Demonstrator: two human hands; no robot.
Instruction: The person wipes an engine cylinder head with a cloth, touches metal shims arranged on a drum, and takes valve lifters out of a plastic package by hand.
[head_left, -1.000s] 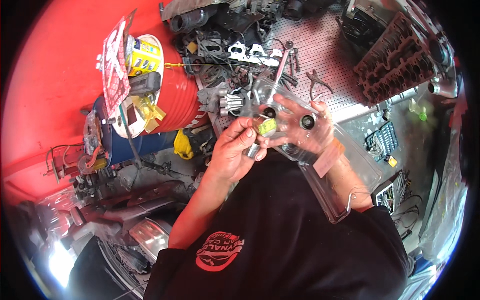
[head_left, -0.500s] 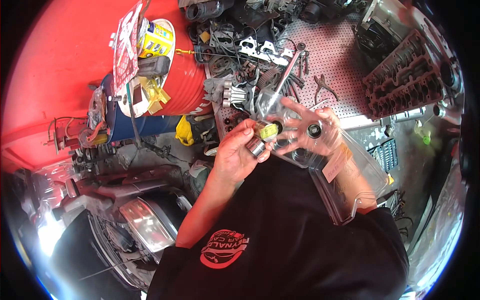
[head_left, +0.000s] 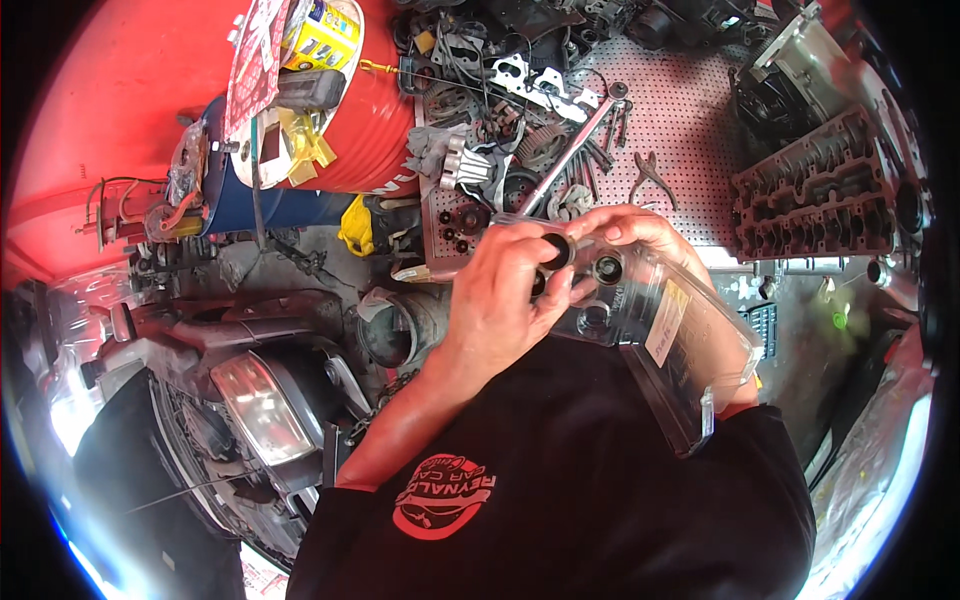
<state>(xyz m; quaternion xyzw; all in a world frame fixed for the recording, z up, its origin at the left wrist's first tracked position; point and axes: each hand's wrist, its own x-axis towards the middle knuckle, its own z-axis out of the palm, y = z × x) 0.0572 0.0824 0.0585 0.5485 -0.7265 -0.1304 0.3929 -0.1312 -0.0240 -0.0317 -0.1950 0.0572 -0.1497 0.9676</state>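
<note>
My left hand (head_left: pixel 505 300) is closed around a small round metal part (head_left: pixel 556 250), its dark open end facing up, at the left end of an open clear plastic clamshell package (head_left: pixel 720 355). My right hand (head_left: pixel 645 235) grips that package from beneath and behind, its thumb and fingers along the upper edge. A dark ringed piece (head_left: pixel 607 266) sits in the package, with a paper label (head_left: pixel 668 322) on the lid to its lower right. Another dark round piece peeks out below my left fingers, partly hidden.
Beyond my hands, a perforated metal bench (head_left: pixel 680 85) holds engine parts, pliers (head_left: pixel 652 185), a long steel tool (head_left: pixel 570 155) and a cylinder head (head_left: pixel 810 190). Red (head_left: pixel 370 140) and blue (head_left: pixel 230 210) drums stand left; a headlight (head_left: pixel 260 405) lies lower left.
My left hand has turned over, back now upward, bringing the metal part to the package; its yellow-green marking is no longer visible. My right fingers are more curled along the package's upper edge.
</note>
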